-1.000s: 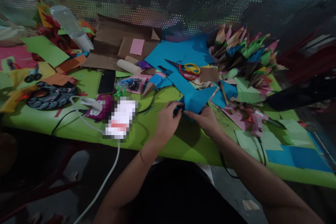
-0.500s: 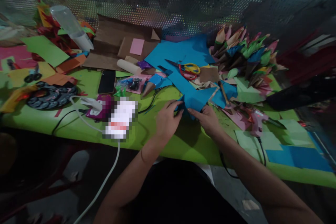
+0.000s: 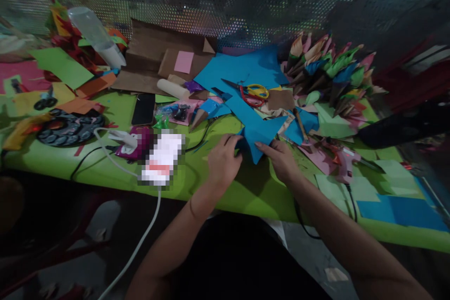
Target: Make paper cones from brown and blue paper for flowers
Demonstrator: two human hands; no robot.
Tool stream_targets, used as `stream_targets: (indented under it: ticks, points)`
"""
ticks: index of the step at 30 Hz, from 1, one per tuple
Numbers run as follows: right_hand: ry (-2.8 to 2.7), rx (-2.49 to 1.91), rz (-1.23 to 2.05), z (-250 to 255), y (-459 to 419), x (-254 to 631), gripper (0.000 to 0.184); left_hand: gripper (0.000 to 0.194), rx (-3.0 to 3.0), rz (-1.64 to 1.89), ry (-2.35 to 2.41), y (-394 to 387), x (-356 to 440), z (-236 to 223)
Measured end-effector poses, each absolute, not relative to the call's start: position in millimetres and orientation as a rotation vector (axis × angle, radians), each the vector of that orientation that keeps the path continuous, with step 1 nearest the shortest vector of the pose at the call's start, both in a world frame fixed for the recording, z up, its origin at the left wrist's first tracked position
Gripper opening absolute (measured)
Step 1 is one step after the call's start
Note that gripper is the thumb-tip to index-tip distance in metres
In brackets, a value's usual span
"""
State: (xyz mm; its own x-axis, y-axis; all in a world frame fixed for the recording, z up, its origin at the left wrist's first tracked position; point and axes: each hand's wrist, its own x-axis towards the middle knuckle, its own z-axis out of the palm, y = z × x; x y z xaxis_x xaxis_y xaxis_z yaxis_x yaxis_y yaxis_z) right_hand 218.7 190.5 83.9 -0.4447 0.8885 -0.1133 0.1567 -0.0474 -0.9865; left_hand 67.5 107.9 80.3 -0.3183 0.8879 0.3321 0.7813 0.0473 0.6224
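A piece of blue paper [image 3: 258, 133] is held up just above the green-covered table [image 3: 197, 173], one corner pointing down towards me. My left hand [image 3: 225, 159] is closed on its left edge, fingers curled. On the right edge, my right hand [image 3: 281, 159] pinches the paper between thumb and fingers. Behind it lie scissors [image 3: 255, 93] with red and yellow handles, next to a larger blue sheet [image 3: 246, 70]. A blue-topped brown paper cone [image 3: 207, 112] lies beyond my left hand.
A pink glue gun [image 3: 346, 161] with a cord rests at the right. Many paper cones [image 3: 330, 65] stand at the back right. To the left are a lit, blurred phone [image 3: 163, 157], a purple power socket [image 3: 135, 143], a black phone [image 3: 143, 108] and a clear bottle [image 3: 96, 37].
The blue paper's lower corner now shows more fully, pointing down between my hands. My right thumb has shifted slightly right along its edge; my left hand has barely moved.
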Motion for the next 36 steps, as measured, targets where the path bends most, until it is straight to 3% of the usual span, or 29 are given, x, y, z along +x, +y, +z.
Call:
stream_targets:
  ticks: [2, 7, 12, 31, 36]
  points:
    - [-1.653, -1.126, 1.531, 84.0, 190.6, 220.3, 0.043, 0.037, 1.762, 1.097, 2.181, 107.3, 67.3, 80.2]
    - [-1.757, -1.118, 1.455, 79.9, 193.0, 218.6, 0.029, 0.035, 1.795, 1.039, 2.204, 107.7, 68.2, 80.2]
    - [-1.809, -1.156, 1.37, 77.0, 194.0, 216.6, 0.031, 0.033, 1.77, 1.041, 2.186, 108.7, 69.6, 79.9]
    - [-1.421, -1.05, 1.662, 84.6, 189.4, 209.1, 0.037, 0.038, 1.402, 1.376, 1.589, 115.1, 61.7, 68.8]
    - [-1.358, -1.054, 1.688, 88.7, 187.4, 207.2, 0.04, 0.052, 1.23, 1.396, 1.494, 116.0, 62.3, 67.6]
